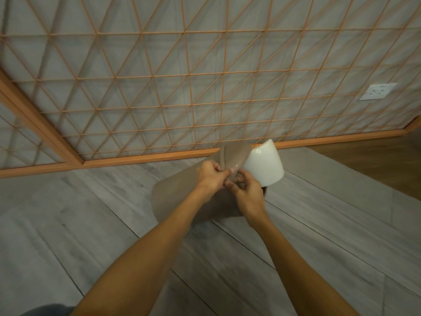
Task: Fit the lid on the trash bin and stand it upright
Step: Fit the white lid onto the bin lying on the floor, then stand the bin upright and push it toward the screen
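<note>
1. Taupe plastic lid flap (233, 156) is pinched between left hand (210, 176) and right hand (247, 192), fingers closed on its lower edge.
2. Below the grip, the smooth tapered trash bin (182, 197) lies on its side; the glossy white lid collar (264, 165) sits just beyond.
3. Risk: pushing askew could pop the flap free.

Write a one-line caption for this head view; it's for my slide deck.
Both hands, left and right, work the lid onto a trash bin lying on the floor.

Orange lattice screen (205, 76), wall socket (377, 91), grey floor (68, 224)
</note>
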Demonstrator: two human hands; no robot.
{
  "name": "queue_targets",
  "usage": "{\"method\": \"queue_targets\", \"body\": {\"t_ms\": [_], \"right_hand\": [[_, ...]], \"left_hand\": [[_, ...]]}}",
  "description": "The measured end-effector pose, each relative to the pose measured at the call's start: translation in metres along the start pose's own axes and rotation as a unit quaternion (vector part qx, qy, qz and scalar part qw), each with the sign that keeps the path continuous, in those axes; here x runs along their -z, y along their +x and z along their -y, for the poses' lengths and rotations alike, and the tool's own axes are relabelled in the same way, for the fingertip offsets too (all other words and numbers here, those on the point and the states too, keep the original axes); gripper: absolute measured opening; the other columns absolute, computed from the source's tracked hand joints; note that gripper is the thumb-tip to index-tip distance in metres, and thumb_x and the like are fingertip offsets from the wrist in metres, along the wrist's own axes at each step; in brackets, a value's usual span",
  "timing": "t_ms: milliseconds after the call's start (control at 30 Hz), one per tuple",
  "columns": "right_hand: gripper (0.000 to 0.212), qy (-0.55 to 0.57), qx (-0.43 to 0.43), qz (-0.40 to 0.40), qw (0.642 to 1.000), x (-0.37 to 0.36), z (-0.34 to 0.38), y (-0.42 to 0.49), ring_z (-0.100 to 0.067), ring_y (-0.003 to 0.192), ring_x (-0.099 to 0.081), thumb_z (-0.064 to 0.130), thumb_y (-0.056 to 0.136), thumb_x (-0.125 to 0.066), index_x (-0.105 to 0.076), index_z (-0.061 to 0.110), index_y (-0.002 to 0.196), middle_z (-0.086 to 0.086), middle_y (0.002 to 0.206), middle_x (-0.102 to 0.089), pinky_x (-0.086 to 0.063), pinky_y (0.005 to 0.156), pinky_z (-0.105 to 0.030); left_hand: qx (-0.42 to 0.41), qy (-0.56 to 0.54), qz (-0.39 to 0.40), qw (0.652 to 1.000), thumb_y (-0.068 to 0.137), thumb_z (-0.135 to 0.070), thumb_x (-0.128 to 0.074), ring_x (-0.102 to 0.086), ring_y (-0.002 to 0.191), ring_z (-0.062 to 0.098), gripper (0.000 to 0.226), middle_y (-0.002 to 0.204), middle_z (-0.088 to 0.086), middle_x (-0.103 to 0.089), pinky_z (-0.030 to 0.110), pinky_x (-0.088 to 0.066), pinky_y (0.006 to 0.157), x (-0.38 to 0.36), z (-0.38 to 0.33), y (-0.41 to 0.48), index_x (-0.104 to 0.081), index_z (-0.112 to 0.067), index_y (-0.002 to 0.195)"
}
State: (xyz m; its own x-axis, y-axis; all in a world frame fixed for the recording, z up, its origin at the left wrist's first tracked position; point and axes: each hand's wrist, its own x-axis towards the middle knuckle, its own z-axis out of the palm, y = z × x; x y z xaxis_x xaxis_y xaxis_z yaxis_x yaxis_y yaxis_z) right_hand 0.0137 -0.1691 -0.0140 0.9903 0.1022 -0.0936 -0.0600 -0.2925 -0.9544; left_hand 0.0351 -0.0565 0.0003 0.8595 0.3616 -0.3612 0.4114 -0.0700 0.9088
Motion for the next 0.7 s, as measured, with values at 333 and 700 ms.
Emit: {"method": "queue_targets", "body": {"t_ms": [333, 700], "right_hand": [[0.026, -0.068, -0.059, -0.267, 0.959, 0.028, 0.006, 0.012, -0.031, 0.110, -0.052, 0.017, 0.086, -0.055, -0.054, 0.013, 0.112, -0.015, 0.123, -0.051, -0.050, 0.092, -0.050], [0.048, 0.101, -0.216, -0.080, 0.968, 0.020, 0.027, 0.018, -0.036, 0.088, -0.062, 0.031, 0.088, -0.047, -0.059, -0.007, 0.115, -0.020, 0.089, -0.064, -0.052, 0.083, -0.049]], "left_hand": [[-0.023, -0.217, 0.015, 0.976, 0.086, -0.013, -0.067, -0.067, 0.074, 0.019, 0.015, 0.085, 0.014, -0.064, 0.032, -0.062, 0.067, 0.055, 0.007, -0.024, -0.058, -0.001, 0.087], [-0.013, -0.322, 0.021, 0.947, 0.090, -0.012, -0.060, -0.069, 0.084, 0.020, 0.015, 0.090, 0.017, -0.064, 0.035, -0.061, 0.078, 0.098, 0.047, -0.044, -0.053, -0.006, 0.080]]}}
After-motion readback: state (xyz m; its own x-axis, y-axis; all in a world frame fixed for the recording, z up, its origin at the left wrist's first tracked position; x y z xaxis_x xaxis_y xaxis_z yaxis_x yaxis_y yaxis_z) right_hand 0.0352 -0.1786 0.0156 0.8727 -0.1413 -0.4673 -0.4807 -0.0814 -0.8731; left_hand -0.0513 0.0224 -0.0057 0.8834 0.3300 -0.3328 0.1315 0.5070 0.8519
